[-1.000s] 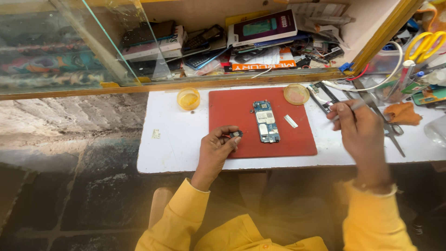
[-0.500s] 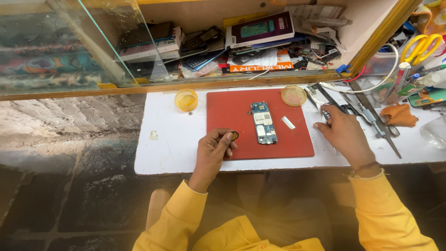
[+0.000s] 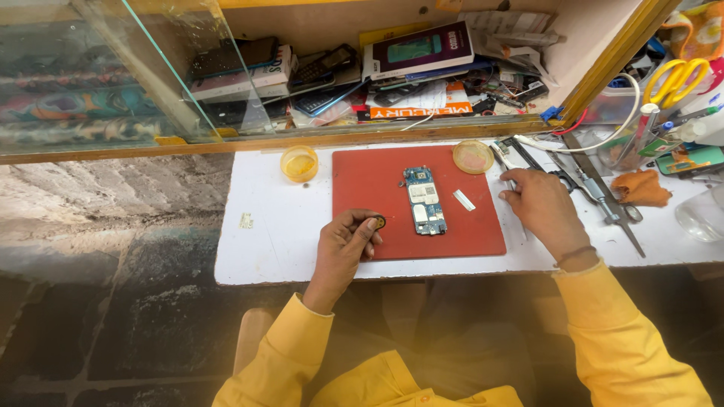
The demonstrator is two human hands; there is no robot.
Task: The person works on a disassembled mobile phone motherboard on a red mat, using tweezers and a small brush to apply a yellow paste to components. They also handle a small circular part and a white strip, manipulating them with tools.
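The left hand (image 3: 347, 245) pinches a small round part (image 3: 379, 222) between thumb and fingertips, at the near left edge of the red mat (image 3: 362, 181). The circuit board (image 3: 424, 199) lies flat on the mat, just right of that hand and apart from it. The right hand (image 3: 539, 207) rests palm down on the white surface (image 3: 264, 249) past the mat's right edge, fingers curled over a thin tool (image 3: 520, 218); whether it grips the tool cannot be told. A small white strip (image 3: 463, 200) lies between board and right hand. The part looks tiny, so a firm fingertip pinch held low over the mat would likely keep it from dropping.
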